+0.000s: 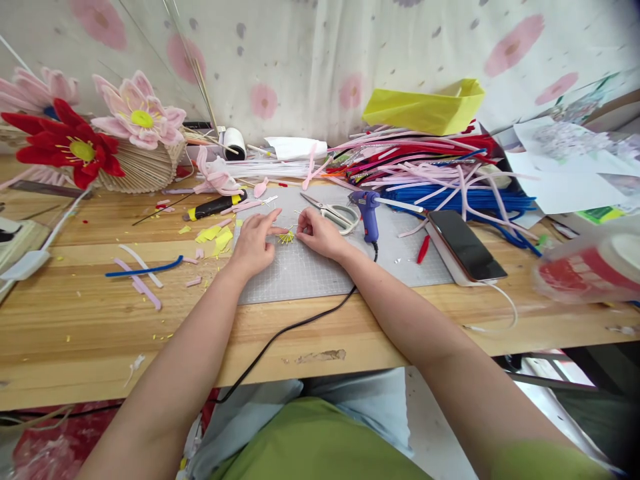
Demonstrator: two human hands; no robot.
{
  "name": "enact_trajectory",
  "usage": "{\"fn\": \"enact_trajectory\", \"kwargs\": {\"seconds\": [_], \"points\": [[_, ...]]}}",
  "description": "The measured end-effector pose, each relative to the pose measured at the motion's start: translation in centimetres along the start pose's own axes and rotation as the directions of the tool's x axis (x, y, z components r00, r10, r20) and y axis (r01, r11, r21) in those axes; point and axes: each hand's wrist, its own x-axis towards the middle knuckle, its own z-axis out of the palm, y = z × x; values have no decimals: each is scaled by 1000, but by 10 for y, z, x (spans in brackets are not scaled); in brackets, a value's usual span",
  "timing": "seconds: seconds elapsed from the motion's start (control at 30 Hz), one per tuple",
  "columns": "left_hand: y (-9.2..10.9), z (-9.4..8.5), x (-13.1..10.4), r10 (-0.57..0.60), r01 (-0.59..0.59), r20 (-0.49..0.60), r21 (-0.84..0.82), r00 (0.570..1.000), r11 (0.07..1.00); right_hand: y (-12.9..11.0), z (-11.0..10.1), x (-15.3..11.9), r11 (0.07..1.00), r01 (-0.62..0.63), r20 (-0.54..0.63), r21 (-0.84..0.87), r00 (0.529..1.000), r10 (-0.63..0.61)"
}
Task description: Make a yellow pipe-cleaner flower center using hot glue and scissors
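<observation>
A small yellow fringed piece (286,237), fanned out like flower stamens, is between my two hands over the grey cutting mat (310,277). My left hand (254,245) is on its left, fingers stretched out and thumb apart, with a fingertip close to the fringe. On the other side, my right hand (320,233) is closed in a pinch right beside the piece; what its fingertips grip is too small to make out. Scissors (340,217) with pale handles lie just behind my right hand. A purple glue gun (369,213) stands to their right, a white glue stick in it.
Yellow scraps (217,239) and a black-yellow cutter (215,205) lie left of the mat. Pipe cleaners (400,163) are heaped behind it. Fuzzy flowers (140,117) stand back left. A phone (465,243) and a plastic cup (590,267) are right. A black cord (295,325) crosses the front.
</observation>
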Motion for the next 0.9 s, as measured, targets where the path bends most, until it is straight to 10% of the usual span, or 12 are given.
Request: {"fn": "enact_trajectory", "kwargs": {"seconds": [0.9], "points": [[-1, 0, 0, 23, -24, 23, 7, 999, 1000, -9, 0, -8, 998, 65, 5, 1, 998, -65]]}}
